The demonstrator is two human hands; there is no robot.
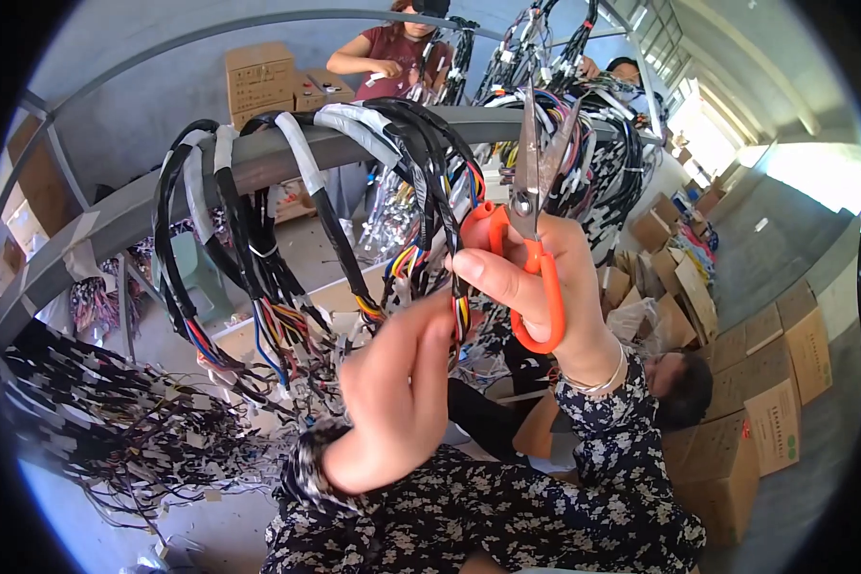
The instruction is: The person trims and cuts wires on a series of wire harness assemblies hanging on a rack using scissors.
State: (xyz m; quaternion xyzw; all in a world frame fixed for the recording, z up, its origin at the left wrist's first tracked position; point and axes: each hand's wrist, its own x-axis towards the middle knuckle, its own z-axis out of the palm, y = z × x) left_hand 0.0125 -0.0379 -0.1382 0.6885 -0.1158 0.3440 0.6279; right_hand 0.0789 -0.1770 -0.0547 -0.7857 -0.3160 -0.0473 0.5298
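Note:
Orange-handled scissors (526,196) rest in my right hand (574,277), blades pointing up and slightly apart. The right thumb also presses against a black-taped wire harness (452,225) that hangs over a grey rail. Red, yellow and white wires show at the lower part of this harness. Right beside those wires is my left hand (397,392), a little blurred, its fingers bent and pressed together. What lies between its fingertips is hidden. More wire harnesses (330,225), wrapped in black and grey tape, hang to the left.
The curved grey rail (268,158) crosses in front of me. A dense mass of wires with white connectors (153,411) spreads at lower left. Cardboard boxes (770,364) are stacked at right, near a person's head (684,387). Another person (402,57) stands beyond the rail.

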